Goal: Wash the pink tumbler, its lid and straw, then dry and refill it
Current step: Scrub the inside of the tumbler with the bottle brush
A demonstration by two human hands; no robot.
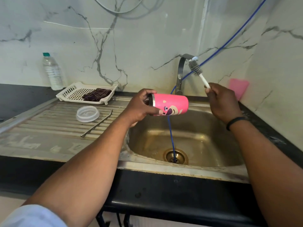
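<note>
Left hand [139, 106] grips tumbler [170, 104]; right hand [221, 102] grips brush [196, 69].

White grey-veined marble wall [147, 38] from nine to three o'clock, black counter [21, 97] at nine, steel sink [205, 136] with ribbed drainboard [49, 128] at centre, tap [180, 74] at one, pale floor [9, 200] at seven, soft even light.
</note>
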